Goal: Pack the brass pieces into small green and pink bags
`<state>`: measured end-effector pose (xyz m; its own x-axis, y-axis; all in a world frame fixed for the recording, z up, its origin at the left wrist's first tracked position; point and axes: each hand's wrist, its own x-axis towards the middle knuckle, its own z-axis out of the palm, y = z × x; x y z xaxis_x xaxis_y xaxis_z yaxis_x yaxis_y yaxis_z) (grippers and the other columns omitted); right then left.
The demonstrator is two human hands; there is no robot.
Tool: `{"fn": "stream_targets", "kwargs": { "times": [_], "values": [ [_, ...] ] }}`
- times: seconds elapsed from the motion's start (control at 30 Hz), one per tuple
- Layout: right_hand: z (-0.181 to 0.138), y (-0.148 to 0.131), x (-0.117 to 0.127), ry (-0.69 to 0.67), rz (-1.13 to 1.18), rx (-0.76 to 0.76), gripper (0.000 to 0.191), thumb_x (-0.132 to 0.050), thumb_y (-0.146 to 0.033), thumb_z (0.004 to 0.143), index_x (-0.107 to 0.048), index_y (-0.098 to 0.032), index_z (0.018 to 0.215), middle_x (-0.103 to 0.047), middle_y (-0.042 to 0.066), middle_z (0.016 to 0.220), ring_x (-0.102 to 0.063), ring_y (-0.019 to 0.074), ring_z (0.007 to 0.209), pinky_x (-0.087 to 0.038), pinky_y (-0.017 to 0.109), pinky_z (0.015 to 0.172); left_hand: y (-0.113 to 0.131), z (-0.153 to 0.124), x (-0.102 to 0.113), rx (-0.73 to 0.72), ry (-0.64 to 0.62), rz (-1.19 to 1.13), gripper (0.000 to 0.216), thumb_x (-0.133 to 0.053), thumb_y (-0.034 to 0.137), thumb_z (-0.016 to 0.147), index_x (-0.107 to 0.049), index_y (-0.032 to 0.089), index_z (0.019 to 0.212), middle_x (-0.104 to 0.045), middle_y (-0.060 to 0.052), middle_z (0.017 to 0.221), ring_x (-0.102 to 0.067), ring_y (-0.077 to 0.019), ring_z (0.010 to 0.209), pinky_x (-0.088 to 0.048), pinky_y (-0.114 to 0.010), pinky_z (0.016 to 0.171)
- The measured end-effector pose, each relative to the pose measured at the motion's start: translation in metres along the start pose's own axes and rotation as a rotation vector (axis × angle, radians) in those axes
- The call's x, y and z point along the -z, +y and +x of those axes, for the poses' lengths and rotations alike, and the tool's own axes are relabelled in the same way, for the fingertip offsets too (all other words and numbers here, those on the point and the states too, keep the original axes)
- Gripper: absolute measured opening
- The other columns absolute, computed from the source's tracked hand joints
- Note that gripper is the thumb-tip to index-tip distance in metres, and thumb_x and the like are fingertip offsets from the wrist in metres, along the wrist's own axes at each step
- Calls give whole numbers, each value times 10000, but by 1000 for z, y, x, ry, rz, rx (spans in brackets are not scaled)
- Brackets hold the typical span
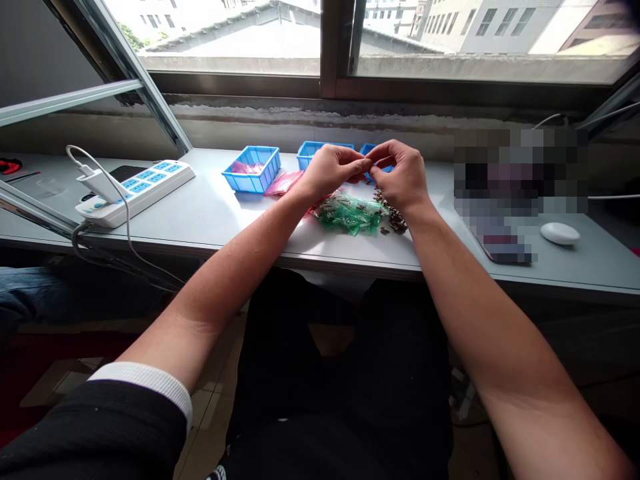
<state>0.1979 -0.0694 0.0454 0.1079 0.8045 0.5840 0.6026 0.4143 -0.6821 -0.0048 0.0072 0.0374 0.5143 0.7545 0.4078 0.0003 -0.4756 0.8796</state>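
My left hand [333, 170] and my right hand [400, 172] meet above the table, fingertips pinched close together. Whatever they hold between them is too small to make out. Beneath them lies a heap of green plastic bags [350, 213]. Small dark metal-looking pieces [397, 220] are piled beside it, under my right wrist. Pink plastic bags [283, 183] lie left of the heap, partly behind my left forearm. A blue bin [251, 170] with pink bags inside stands further left. Two more blue bins, one at the middle [313, 151] and one at the right [367, 149], are partly hidden behind my hands.
A white power strip [145, 190] with a plugged-in charger and cable sits at the left, by a metal frame [145, 87]. To the right are a blurred-out, phone-like object [500, 233] and a white computer mouse [560, 233]. Windows line the back.
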Motion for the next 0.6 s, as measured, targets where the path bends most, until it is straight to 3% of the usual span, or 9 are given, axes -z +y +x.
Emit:
{"fn": "stream_targets", "kwargs": {
  "times": [0.1, 0.2, 0.33, 0.47, 0.6],
  "values": [
    [-3, -6, 1, -22, 3, -8, 102, -998, -343, 1043, -901, -321, 1062, -954, 75, 1264, -916, 344, 1175, -780, 568, 1168, -3, 2, 1, 24, 17, -55, 213, -1021, 326, 1103, -972, 142, 1196, -965, -123, 1119, -965, -228, 1065, -798, -444, 1129],
    [-2, -6, -1, -23, 81, -44, 81, -963, -345, 1065, -895, -303, 1049, -935, 92, 1239, -924, 349, 1164, -812, 561, 1059, -5, 3, 2, 26, 46, -101, 165, -942, 153, 1049, -972, 128, 1210, -973, -115, 1155, -966, -229, 1117, -792, -455, 1173],
    [2, 0, -4, 16, 181, -144, 111, -933, -359, 1100, -847, -290, 1097, -892, 98, 1148, -917, 337, 1108, -834, 537, 894, -4, 4, 4, 1, 64, -88, 283, -901, 109, 962, -990, 119, 1230, -983, -123, 1196, -949, -235, 1105, -786, -466, 1160],
    [1, 0, -2, -17, 223, -184, 196, -993, -406, 1087, -838, -288, 1114, -876, 89, 1100, -914, 326, 1092, -851, 539, 928, -2, 4, 5, -29, 59, -50, 340, -846, 91, 916, -1019, 145, 1205, -989, -103, 1176, -940, -238, 1106, -773, -470, 1155],
    [-3, -8, 1, -32, 266, -189, 131, -1000, -288, 1049, -871, -269, 1048, -894, 85, 1069, -903, 296, 1028, -860, 545, 969, 0, 3, 6, -58, 61, -14, 367, -804, 72, 886, -1041, 173, 1148, -990, -89, 1133, -935, -241, 1103, -760, -472, 1158]
  ]
}}
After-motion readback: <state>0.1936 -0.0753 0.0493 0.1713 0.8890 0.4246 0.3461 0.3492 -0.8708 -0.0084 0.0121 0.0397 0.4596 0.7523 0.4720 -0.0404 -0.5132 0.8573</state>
